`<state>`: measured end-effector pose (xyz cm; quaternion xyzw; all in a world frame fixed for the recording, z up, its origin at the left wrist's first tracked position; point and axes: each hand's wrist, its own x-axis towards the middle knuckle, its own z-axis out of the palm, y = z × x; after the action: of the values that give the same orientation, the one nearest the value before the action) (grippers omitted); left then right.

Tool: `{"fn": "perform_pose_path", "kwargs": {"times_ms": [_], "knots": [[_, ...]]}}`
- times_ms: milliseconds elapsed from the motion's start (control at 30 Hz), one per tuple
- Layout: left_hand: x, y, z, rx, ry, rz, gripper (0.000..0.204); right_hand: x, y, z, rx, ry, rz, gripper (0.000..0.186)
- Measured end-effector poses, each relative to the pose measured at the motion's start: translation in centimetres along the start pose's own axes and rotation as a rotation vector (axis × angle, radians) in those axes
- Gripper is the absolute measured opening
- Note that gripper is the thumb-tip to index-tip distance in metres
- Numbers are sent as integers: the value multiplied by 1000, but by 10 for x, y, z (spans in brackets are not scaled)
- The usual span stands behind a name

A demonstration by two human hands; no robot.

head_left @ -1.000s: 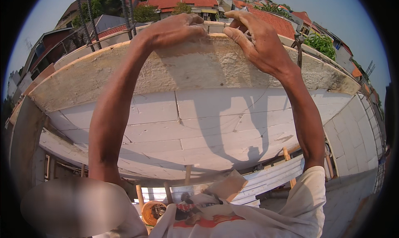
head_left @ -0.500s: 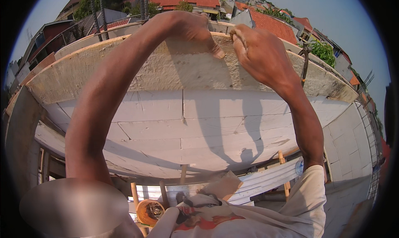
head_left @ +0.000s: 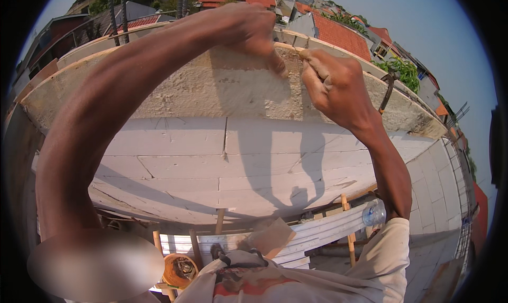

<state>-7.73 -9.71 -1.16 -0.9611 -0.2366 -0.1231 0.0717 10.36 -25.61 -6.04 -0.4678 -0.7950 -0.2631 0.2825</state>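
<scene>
And both hands are up at the top edge of the weathered board (head_left: 180, 91), set above the white block wall (head_left: 174, 165)! Left hand (head_left: 256, 33): thumb pointing down before the board's face, the other fingers hidden, so their grip I can't tell. Right hand (head_left: 338, 86): fingers clenched near the rim, any contents unseen. Good work here wants a steady left, small right-hand movements, forearm clear of that hammer-like tool (head_left: 389, 88).
</scene>
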Motion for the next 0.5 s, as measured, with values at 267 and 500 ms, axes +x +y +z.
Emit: {"fn": "perform_pose_path", "kwargs": {"times_ms": [267, 500], "knots": [[3, -4, -1, -17, 122, 67, 73, 20, -5, -4, -6, -53, -46, 13], [14, -19, 16, -46, 179, 42, 82, 104, -8, -18, -195, -548, 101, 20]]}}
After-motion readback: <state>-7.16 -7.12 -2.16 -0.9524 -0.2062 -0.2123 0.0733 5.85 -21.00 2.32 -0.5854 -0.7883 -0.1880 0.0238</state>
